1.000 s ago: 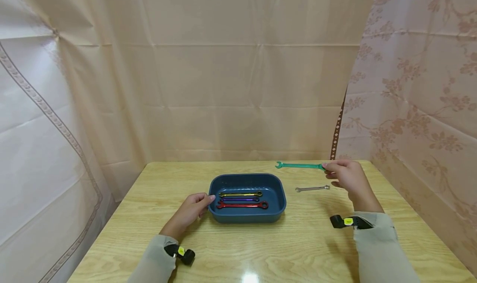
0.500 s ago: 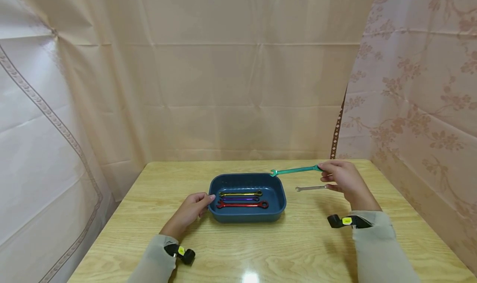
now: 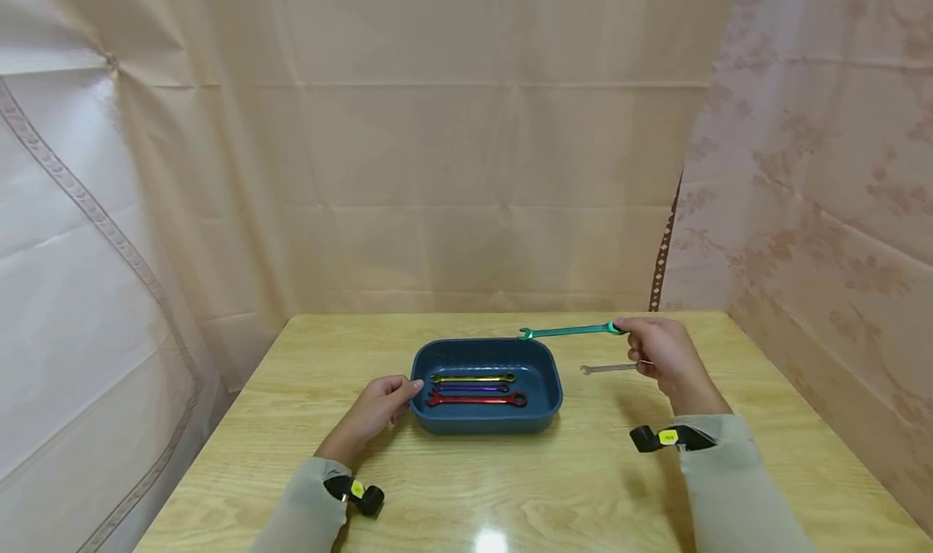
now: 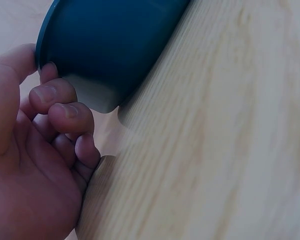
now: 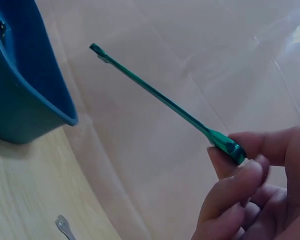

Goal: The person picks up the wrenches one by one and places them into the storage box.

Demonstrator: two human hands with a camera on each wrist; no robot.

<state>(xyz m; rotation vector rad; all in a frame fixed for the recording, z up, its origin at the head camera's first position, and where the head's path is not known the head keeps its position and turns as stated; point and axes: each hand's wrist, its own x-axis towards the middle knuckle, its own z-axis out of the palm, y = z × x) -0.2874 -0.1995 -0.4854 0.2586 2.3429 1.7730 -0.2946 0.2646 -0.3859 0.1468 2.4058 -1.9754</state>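
Note:
A green combination wrench (image 3: 568,331) is pinched at its ring end by my right hand (image 3: 666,357); in the right wrist view the wrench (image 5: 157,94) points up and away from the fingers. Its open-ended head overlaps the back rim of the blue plastic bin (image 3: 487,426) in the head view. My left hand (image 3: 375,411) grips the bin's left rim between thumb and fingers, also plain in the left wrist view. Inside the bin lie a yellow wrench (image 3: 474,378), a purple wrench (image 3: 471,389) and a red wrench (image 3: 477,400), roughly parallel.
A small silver wrench (image 3: 608,368) lies on the wooden table (image 3: 437,496) right of the bin, its right end hidden behind my right hand. Beige cloth (image 3: 466,172) hangs behind the table, with patterned cloth (image 3: 824,213) on the right.
My right hand has carried the green wrench leftward, from right of the bin until its head overlaps the back rim. It now covers the silver wrench's end. The left hand keeps its hold.

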